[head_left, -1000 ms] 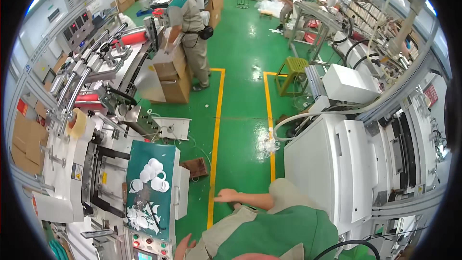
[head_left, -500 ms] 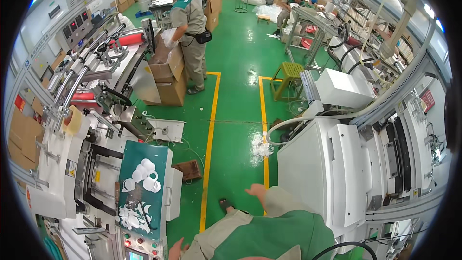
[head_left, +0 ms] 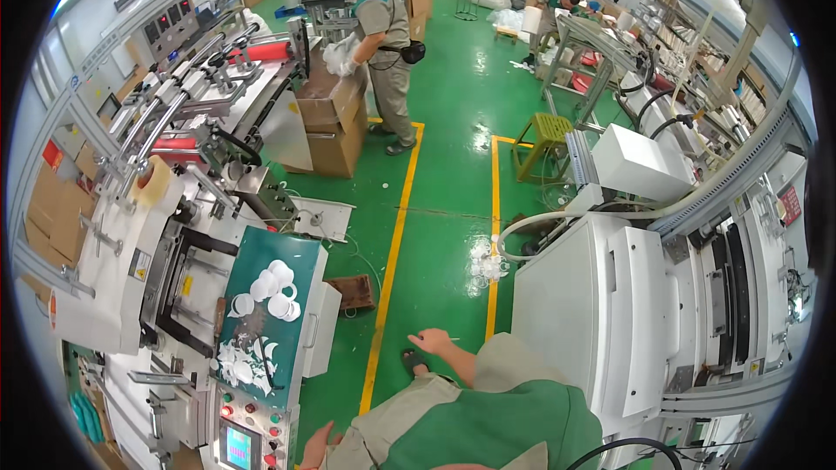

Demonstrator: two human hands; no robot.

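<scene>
My left hand [head_left: 317,447] is low in the picture, beside the control panel with its lit screen [head_left: 238,446]. Its fingers stretch out with nothing in them. Farther forward, over the green floor, my right hand [head_left: 430,341] reaches out with its fingers pointing left, above my sandalled foot [head_left: 415,360]. Neither hand touches a machine. On my left lies a teal work plate [head_left: 279,248], with a cluster of round white discs [head_left: 267,282] on it. Nearer on that plate is a heap of white scraps [head_left: 246,366], with a dark thin tool [head_left: 265,360] beside it.
To my right stands a white machine cabinet [head_left: 566,296]. Yellow lines [head_left: 394,252] mark the aisle. At the left a co-worker [head_left: 383,43] handles clear bags over a cardboard box [head_left: 335,139]. Farther off are a yellow-green stool [head_left: 545,141] and white scraps on the floor [head_left: 488,267].
The view has shifted, so the scene sits further right. My right hand has swung left and a little forward. The co-worker has lifted the bag a little over the box.
</scene>
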